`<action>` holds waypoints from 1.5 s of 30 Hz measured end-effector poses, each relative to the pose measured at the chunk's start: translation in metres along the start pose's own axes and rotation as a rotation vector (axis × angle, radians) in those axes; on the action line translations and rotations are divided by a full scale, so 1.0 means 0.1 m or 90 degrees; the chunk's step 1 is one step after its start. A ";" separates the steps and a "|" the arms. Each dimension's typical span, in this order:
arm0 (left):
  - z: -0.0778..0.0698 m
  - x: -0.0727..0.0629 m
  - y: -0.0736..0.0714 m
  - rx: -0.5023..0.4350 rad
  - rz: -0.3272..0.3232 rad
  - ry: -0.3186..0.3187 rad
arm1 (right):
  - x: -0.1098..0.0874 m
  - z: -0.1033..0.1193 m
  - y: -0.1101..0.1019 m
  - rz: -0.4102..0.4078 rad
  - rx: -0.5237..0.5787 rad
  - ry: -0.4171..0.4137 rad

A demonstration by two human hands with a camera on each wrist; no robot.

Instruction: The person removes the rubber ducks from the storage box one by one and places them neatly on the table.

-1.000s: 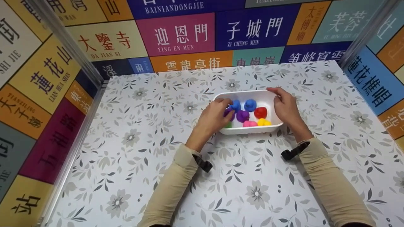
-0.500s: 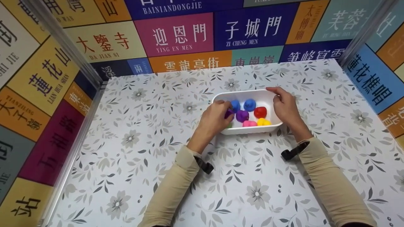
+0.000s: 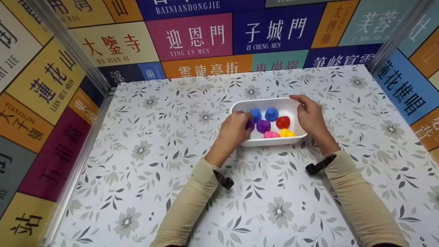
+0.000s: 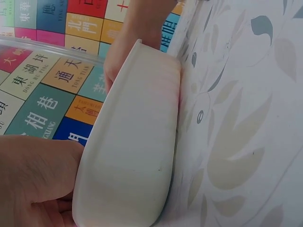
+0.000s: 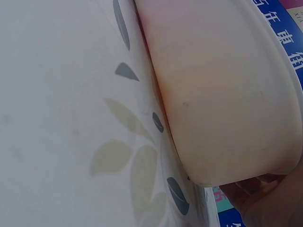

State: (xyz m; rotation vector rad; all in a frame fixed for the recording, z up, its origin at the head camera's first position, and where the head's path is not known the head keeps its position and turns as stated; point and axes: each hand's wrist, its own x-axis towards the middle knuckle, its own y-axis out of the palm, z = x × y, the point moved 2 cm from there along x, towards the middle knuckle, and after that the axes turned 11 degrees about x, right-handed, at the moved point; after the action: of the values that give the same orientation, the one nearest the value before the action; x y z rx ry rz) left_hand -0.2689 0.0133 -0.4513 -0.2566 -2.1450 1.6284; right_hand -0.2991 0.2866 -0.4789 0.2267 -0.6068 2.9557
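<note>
A white plastic tray (image 3: 255,142) with several small coloured toy ducks stands on the table in the head view. My left hand (image 3: 233,128) reaches over its left end, fingers curled down around a purple toy duck (image 3: 251,125), mostly hidden behind them. Beside that lie a second purple duck (image 3: 263,126) and two blue ducks (image 3: 272,114). Red (image 3: 283,122), pink (image 3: 271,134) and yellow (image 3: 286,132) ones lie further right and along the near wall. My right hand (image 3: 311,115) grips the tray's right end, forefinger along the far corner of the rim. Both wrist views show the tray's outer wall (image 4: 128,132).
The table (image 3: 164,164) wears a white cloth printed with grey flowers and leaves. Panels with large lettering (image 3: 192,37) wall it in at the back and both sides. Black wrist cameras (image 3: 224,181) sit on both beige sleeves (image 3: 185,206).
My left fingers have drawn together and curled over the left purple duck, covering more of it and the green piece below it. My right hand and the tray have stayed put.
</note>
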 end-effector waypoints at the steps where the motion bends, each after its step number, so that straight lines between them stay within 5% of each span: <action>1: 0.00 0.00 0.00 0.002 -0.001 0.001 | 0.00 0.00 0.00 0.001 0.001 0.002; 16: 0.03 -0.01 0.01 0.004 0.010 0.033 | -0.01 0.02 0.01 0.006 0.004 0.025; 24: 0.06 0.00 -0.02 -0.031 0.017 0.046 | -0.02 0.01 0.00 -0.017 0.000 -0.016; 35: 0.22 0.02 -0.16 -0.193 -0.064 0.106 | -0.02 0.02 0.01 -0.009 0.000 0.012; 45: 0.38 0.03 -0.31 -0.269 -0.123 0.109 | -0.02 0.02 0.00 -0.009 -0.007 0.016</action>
State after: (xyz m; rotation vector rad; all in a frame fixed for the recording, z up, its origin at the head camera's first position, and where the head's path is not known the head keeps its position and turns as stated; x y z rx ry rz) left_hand -0.2849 -0.0275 -0.4296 -0.2913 -2.2800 0.9999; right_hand -0.2967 0.2852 -0.4779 0.1910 -0.6157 2.9357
